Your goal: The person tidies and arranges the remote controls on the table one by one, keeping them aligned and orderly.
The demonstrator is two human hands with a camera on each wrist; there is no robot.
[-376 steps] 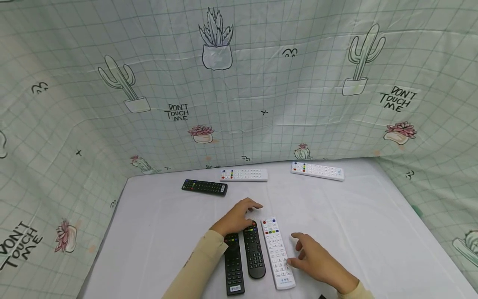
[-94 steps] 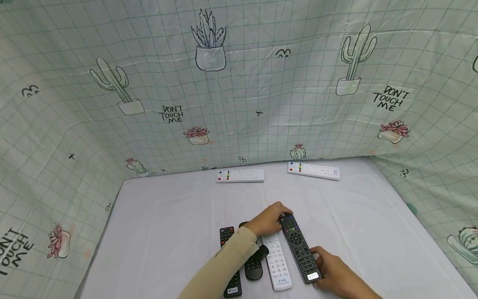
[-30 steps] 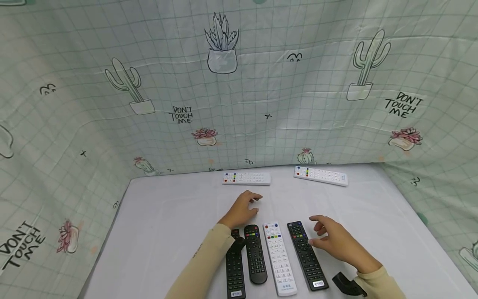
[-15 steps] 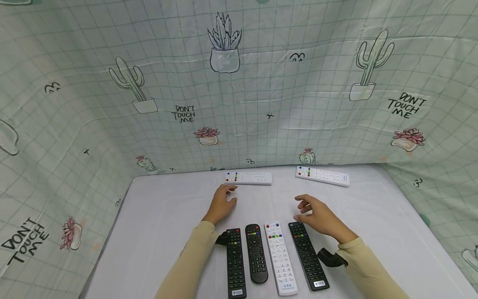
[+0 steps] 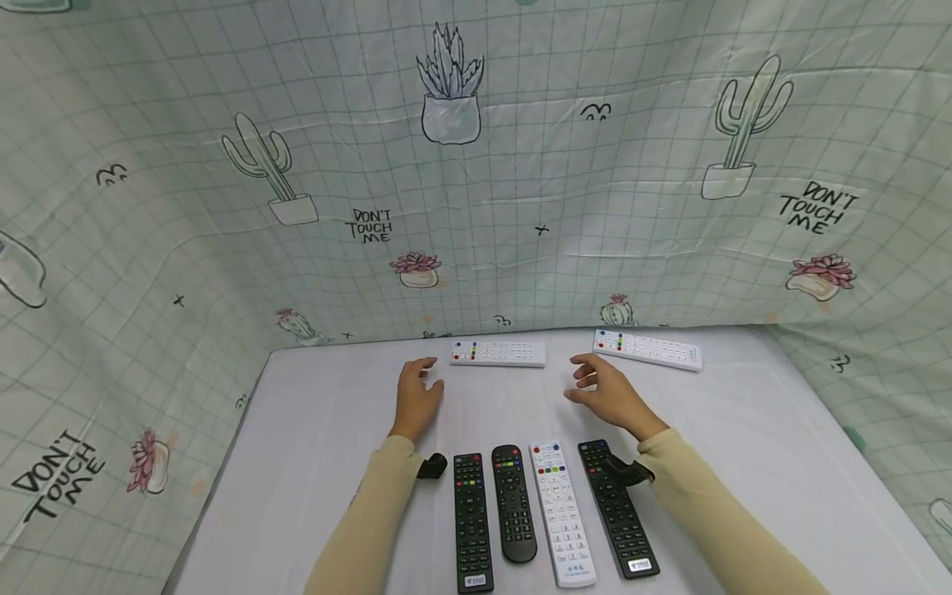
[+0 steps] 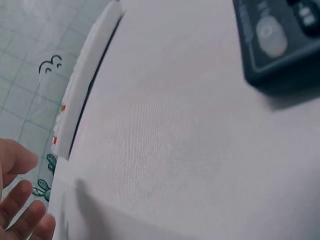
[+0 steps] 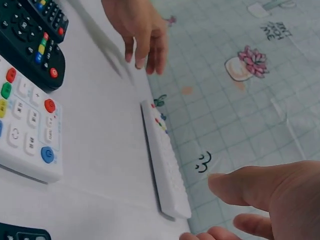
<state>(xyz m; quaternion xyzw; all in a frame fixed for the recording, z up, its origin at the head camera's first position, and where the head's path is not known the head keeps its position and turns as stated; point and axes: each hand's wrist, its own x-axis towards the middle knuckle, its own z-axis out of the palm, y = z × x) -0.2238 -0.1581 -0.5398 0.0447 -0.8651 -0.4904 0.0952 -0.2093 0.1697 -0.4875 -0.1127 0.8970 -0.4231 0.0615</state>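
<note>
A white remote control (image 5: 498, 354) lies crosswise at the back of the table. My left hand (image 5: 416, 398) is just off its left end, thumb and fingers spread, holding nothing. Beyond its right end my right hand (image 5: 613, 395) hovers, also holding nothing, its fingers loosely bent. In the left wrist view the left fingers are apart from the white remote's near end; the right wrist view shows both hands clear of it. Closer to me stand in a row a black remote (image 5: 473, 537), a rounded black remote (image 5: 513, 504), a white remote (image 5: 563, 516) and another black remote (image 5: 621, 521).
Another white remote (image 5: 647, 350) lies slightly slanted at the back right, beyond the right hand. A cloth with cactus prints (image 5: 506, 173) hangs behind and at the sides of the white table (image 5: 327, 430). Black wrist straps (image 5: 433, 466) hang over the table.
The black remote from the back left was held by both hands at the row's right end, then let go there. Since then both hands have moved forward and apart, towards the back white remote.
</note>
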